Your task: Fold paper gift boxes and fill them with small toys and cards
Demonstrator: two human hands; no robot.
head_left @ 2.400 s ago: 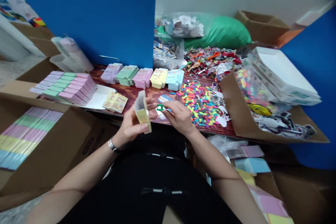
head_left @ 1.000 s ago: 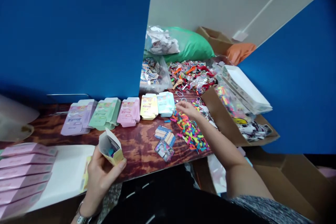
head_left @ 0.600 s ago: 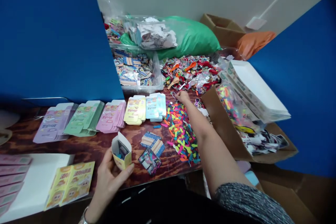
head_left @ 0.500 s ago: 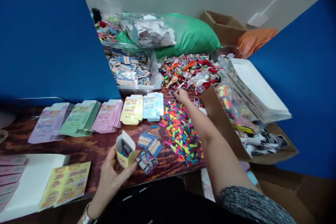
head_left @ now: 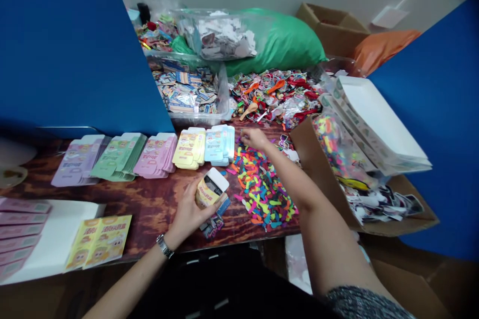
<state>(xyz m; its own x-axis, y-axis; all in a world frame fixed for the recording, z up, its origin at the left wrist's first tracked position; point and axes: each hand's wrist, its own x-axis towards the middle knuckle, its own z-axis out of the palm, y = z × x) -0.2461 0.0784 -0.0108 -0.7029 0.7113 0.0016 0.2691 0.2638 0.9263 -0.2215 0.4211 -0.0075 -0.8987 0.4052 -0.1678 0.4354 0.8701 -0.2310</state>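
My left hand (head_left: 194, 207) is wrapped round a small yellow carton (head_left: 207, 191), tilted, with its top flap up and dark contents showing inside. Just below the carton, partly covered by it and the hand, lie a dark printed packet (head_left: 213, 228) and blue striped cards (head_left: 223, 206). My right hand (head_left: 255, 138) is over the far edge of a pile of small, bright balloon-like pieces (head_left: 264, 189). Its fingers are bent together, and whatever they pinch is too small to make out. Close by on the left stand light-blue flat cartons (head_left: 219, 145).
Rows of purple (head_left: 77, 162), green (head_left: 116, 159), pink (head_left: 155, 157) and yellow flat cartons (head_left: 189, 149) line the table. Behind are a clear bin of cards (head_left: 187, 119) and a heap of trinkets (head_left: 275, 97). A cardboard box (head_left: 318, 169) borders the right side; yellow leaflets (head_left: 99, 241) lie front left.
My left hand has carried the yellow carton rightward and up, over the striped cards. My right hand has shifted slightly left, away from a pale ring, to the pile's far edge.
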